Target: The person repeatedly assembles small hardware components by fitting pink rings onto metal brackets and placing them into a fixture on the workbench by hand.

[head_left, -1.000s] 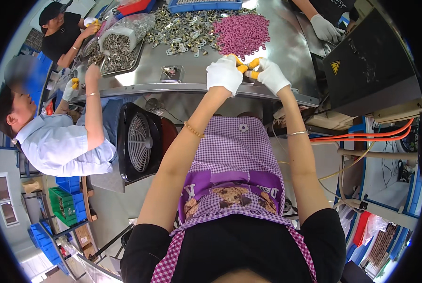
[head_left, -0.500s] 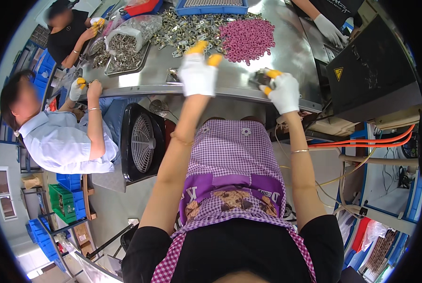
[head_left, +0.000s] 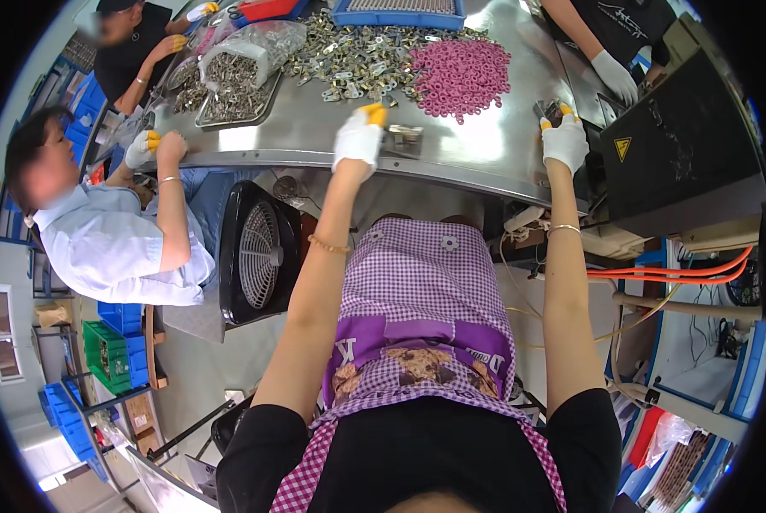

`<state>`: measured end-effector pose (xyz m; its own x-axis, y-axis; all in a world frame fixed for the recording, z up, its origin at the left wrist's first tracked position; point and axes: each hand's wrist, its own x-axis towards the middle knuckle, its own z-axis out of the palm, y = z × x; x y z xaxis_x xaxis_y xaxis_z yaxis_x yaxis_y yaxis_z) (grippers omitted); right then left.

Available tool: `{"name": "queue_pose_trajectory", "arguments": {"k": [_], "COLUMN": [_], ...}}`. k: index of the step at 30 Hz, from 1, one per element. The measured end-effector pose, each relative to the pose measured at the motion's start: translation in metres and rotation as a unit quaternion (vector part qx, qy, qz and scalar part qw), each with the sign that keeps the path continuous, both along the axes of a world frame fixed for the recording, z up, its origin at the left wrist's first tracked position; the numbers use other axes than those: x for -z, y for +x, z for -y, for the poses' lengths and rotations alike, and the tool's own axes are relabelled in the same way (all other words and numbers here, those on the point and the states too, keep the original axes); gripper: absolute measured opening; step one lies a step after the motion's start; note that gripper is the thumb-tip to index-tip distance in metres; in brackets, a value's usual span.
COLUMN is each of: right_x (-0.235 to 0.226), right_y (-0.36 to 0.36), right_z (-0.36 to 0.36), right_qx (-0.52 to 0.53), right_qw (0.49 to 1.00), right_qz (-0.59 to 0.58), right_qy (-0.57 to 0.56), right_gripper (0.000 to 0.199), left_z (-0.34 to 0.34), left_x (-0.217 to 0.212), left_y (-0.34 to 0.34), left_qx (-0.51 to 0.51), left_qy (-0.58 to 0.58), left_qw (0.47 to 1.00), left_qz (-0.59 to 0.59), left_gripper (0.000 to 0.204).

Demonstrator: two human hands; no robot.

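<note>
My left hand (head_left: 360, 140), in a white glove with yellow fingertips, is over the front of the steel table (head_left: 306, 137). A small shiny metal block (head_left: 406, 137) sits just right of it; blur hides whether they touch. The left fingers are smeared by motion and look bent. Further right, near the table's right end, my right hand (head_left: 565, 142) wears the same kind of glove. Its thumb and fingers close on a small dark metal block (head_left: 549, 109), partly hidden by them. Beyond both hands lie a pile of pink rings (head_left: 460, 77) and a heap of small metal clips (head_left: 348, 60).
A blue tray (head_left: 398, 19) of parts stands at the back. To the left are a metal tray (head_left: 267, 107) with a bag of parts and a seated co-worker (head_left: 122, 244). A black machine box (head_left: 678, 141) stands right, beside another person's gloved hand (head_left: 615, 79).
My right hand has moved right with the dark metal block. The shiny metal block, earlier left of my left hand, now appears to its right. The left hand has shifted slightly nearer to me.
</note>
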<state>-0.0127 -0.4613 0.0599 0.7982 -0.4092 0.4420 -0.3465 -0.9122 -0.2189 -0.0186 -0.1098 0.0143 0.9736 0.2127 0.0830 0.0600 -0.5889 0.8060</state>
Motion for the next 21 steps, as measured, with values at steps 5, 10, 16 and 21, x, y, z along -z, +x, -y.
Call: {"name": "queue_pose_trajectory", "arguments": {"k": [5,10,16,21], "right_x": [0.0,-0.001,0.002,0.002], "right_y": [0.0,0.0,-0.001,0.0], "right_z": [0.002,0.0,0.002,0.001], "right_qx": [0.015,0.015,0.009,0.005], "right_qw": [1.0,0.999,0.999,1.0], "right_qz": [-0.027,-0.032,-0.018,-0.006], "right_qy": [-0.003,0.015,0.031,0.027], "right_gripper": [0.044,0.044,0.044,0.044], "left_z": [0.038,0.032,0.053,0.065], "left_x": [-0.042,-0.04,-0.009,0.012], "left_y": [0.003,0.019,-0.007,-0.03], "left_qx": [-0.022,0.017,-0.087,-0.078], "left_qy": [0.183,0.33,0.27,0.172], "left_qw": [0.981,0.943,0.957,0.959], "left_qz": [0.064,0.041,0.06,0.211], "left_gripper": [0.034,0.028,0.019,0.014]}}
